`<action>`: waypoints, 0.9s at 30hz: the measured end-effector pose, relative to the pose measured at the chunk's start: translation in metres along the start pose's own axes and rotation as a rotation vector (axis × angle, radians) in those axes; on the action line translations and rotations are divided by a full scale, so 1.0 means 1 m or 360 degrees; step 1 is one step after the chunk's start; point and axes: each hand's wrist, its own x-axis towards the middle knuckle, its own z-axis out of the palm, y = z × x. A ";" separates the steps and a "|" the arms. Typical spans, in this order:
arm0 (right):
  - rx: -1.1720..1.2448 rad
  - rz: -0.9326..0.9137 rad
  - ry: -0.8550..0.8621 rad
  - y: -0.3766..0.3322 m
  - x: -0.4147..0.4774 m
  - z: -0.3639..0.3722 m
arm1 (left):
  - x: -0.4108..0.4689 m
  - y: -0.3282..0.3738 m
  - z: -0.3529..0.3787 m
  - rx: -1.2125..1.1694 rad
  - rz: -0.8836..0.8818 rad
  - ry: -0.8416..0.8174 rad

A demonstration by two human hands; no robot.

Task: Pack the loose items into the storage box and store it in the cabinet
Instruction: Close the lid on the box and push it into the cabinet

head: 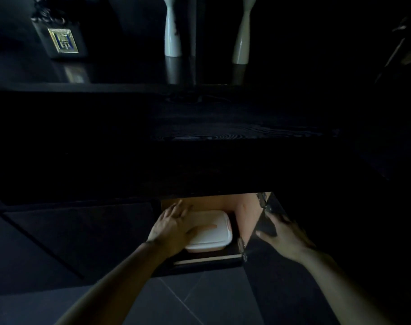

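Storage box [211, 231] sits inside the lit lower cabinet [206, 260], lid on, near edge just behind the front lip. Our left hand [171, 227] lies on the lid's left part, fingers straight and spread, not clamped on anything. Our right hand [285, 233] is flat against the open cabinet door [273, 208], fingers extended, gripping nothing; we can't tell if the thumb hooks the edge. Box looks like rigid white plastic with a smooth lid, so probably light, stiff and a bit slippery under a flat palm. If it needs seating deeper, we'd push on the near wall or hold under the rim at both sides, not by the orange latch [229, 225].
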 end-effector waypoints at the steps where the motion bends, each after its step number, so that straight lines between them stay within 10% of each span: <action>1: -0.0051 0.0078 -0.0013 0.004 -0.007 -0.004 | -0.001 0.001 -0.006 -0.0013 -0.0034 -0.0001; 27: 0.0034 0.0491 -0.0440 0.098 -0.059 0.033 | 0.032 0.087 -0.020 0.0232 0.0108 -0.0011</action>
